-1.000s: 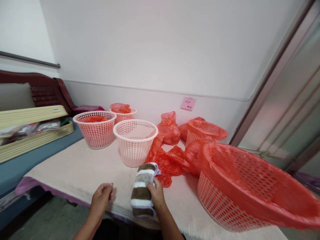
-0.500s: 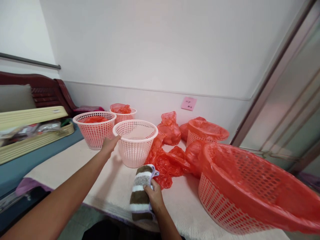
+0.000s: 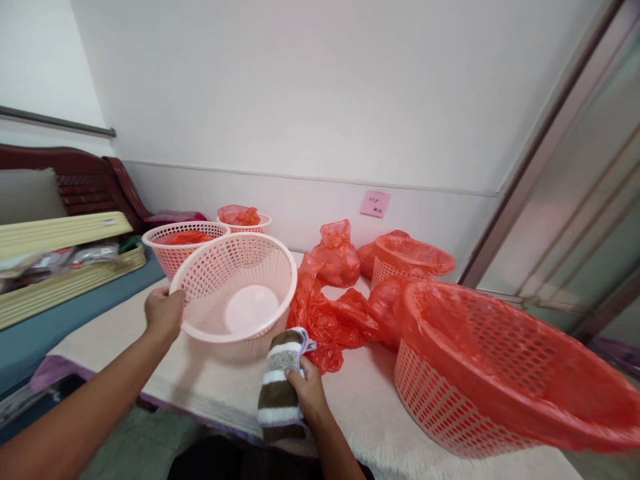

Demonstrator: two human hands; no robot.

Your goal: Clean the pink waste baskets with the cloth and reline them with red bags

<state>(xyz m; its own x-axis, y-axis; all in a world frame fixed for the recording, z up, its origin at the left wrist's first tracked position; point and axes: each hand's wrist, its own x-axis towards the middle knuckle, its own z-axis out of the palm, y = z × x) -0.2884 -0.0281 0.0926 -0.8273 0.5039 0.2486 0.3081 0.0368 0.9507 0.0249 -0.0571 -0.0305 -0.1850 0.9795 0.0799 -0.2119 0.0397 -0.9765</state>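
My left hand [image 3: 165, 313] grips the rim of a pale pink plastic basket [image 3: 237, 340] on its left side. The basket is tilted with its mouth towards me, and nothing shows inside it. In my right hand [image 3: 309, 389] is a folded towel [image 3: 280, 393] with brown, white and grey stripes and a lilac edge, held just in front of the basket. Beside the basket, to its right, lies a crumpled red plastic bag [image 3: 337, 323].
A large red-lined basket [image 3: 445, 400] stands at right, a smaller lined basket [image 3: 390, 272] behind it. Knotted red bags [image 3: 337, 257] sit near the wall. Two baskets with red plastic, a nearer basket [image 3: 173, 257] and a farther basket [image 3: 263, 223], stand left. A pink note [image 3: 375, 204] hangs on the wall.
My left hand has drawn the basket towards me and to the left, tipping its mouth my way. My right hand with the towel has barely moved.
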